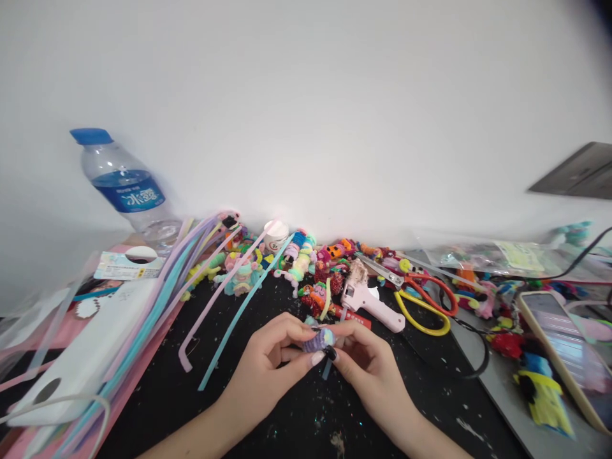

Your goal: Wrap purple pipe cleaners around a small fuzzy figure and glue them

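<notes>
Above the black table surface, my left hand (pixel 275 357) and my right hand (pixel 366 360) meet around a small fuzzy purple-and-blue pipe cleaner piece (pixel 315 341). Thumbs and fingertips of both hands pinch it from either side. Fingers cover part of it, so its full shape is hidden. Just beyond my right hand lies a pale pink glue gun (pixel 370 303). To the left of my left hand, a blue pipe cleaner (pixel 241 319) and a pink pipe cleaner (pixel 210 309) lie at a slant.
Scissors (pixel 425 296) with red and yellow handles lie beside the glue gun. Fuzzy figures (pixel 301 255) line the wall. A water bottle (pixel 127 191) and a bundle of pipe cleaners (pixel 148 319) are left. On the right, a phone (pixel 564 357) lies near a black cable (pixel 482 344).
</notes>
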Demonstrator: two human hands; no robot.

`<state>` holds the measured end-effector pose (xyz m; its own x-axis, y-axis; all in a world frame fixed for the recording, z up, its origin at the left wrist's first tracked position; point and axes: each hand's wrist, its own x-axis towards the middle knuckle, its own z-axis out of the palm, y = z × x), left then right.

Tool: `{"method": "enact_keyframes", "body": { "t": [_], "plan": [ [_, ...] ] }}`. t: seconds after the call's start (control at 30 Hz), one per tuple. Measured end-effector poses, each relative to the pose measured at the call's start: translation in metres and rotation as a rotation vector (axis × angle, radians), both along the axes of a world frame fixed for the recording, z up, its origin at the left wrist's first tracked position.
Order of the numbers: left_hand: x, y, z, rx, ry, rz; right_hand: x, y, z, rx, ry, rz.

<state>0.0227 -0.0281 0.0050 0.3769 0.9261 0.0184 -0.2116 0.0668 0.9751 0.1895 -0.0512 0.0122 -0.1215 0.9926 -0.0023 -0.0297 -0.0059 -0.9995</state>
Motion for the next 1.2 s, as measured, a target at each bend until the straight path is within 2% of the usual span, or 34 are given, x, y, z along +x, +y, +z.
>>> {"method": "enact_keyframes", "body": {
  "t": [0.2, 0.53, 0.83, 1.07, 1.2],
  "plan": [
    [0.0005, 0.0015, -0.0012, -0.007, 0.006, 0.024, -0.0011, -0.0021, -0.0016, 0.002, -0.041, -0.004],
    [0.001, 0.0024, 0.0012, -0.198, -0.05, -0.042, 0.0004, -0.0002, -0.0025, 0.009, -0.058, 0.037],
    [0.0001, 0.0032, 0.0071, -0.22, 0.026, -0.042, 0.004, -0.001, -0.0034, 0.026, -0.122, 0.065],
    [0.0008, 0.001, 0.0044, -0.218, 0.013, -0.069, 0.0027, 0.0, -0.0023, -0.007, -0.158, 0.067],
    [0.0002, 0.0014, 0.0034, -0.226, -0.017, -0.078, 0.0012, 0.0017, 0.0027, -0.021, -0.108, 0.054]
  ]
}}
